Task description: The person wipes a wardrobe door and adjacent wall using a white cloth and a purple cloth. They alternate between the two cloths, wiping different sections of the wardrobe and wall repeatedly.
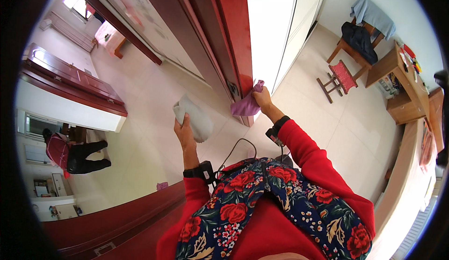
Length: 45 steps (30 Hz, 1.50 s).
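Observation:
My left hand (184, 133) grips a folded pale grey cloth (196, 120), which hangs over the floor tiles a little left of the doorway. My right hand (264, 100) is closed on a purple cloth (245, 106). That cloth lies against the edge of the dark red wooden door frame (237, 35), at the height of a metal latch plate (233, 89). Part of the cloth wraps round the frame's edge, and my fingertips are partly hidden in it. Both of my wrists carry black straps with small boxes, and a thin black cable runs near them.
On the right stand a red-seated folding stool (345, 76), a wooden chair (350, 46) with clothes on it, a desk (401, 80) and a bed (397, 166). At left a person (75, 155) bends over. A dark red door (135, 213) stands close behind my left arm.

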Motion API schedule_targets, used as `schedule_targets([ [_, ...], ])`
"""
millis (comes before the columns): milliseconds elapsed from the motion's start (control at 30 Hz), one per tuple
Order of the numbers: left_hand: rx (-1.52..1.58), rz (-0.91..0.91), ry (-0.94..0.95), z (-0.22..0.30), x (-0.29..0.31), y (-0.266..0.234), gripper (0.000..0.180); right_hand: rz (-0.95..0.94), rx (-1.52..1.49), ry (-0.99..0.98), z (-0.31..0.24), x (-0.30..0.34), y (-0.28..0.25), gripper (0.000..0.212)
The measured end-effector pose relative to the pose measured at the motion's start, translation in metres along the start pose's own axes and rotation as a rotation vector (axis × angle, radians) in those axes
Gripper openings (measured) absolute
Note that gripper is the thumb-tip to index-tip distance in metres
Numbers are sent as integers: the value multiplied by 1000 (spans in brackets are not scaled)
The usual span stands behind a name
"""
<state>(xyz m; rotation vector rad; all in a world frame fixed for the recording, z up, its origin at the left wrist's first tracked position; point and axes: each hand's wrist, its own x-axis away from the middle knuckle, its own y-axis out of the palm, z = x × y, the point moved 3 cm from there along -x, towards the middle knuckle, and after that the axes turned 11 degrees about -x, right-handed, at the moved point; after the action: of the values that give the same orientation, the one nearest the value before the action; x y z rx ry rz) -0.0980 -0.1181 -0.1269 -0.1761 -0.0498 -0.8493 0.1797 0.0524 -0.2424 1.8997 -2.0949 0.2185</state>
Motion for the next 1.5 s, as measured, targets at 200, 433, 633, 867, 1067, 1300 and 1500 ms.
schedule_targets([
  [200, -36, -2, -2, -3, -1, -4, 38, -88, -191, 36, -45, 26, 5, 32],
  [433, 6, -81, -51, -3, -5, 13, 39, -267, -279, -340, -202, 101, 21, 24],
  [633, -64, -130, 54, 0, -8, 24, 38, -364, -193, -751, -329, 161, 36, 18],
  [867, -102, -53, 65, -10, -13, 11, 40, -117, -11, -1561, -479, 207, 30, 18],
  [1067, -70, -18, -6, -23, -13, 3, 39, 316, 165, -2257, -626, 266, 50, 16],
  [1300, -35, 1, 11, -24, -8, 1, 37, 423, 793, -2565, -615, 254, 102, 12],
  [1500, -37, -49, 19, -24, -7, 2, 35, 377, 1127, -2404, -555, 247, 100, 19],
])
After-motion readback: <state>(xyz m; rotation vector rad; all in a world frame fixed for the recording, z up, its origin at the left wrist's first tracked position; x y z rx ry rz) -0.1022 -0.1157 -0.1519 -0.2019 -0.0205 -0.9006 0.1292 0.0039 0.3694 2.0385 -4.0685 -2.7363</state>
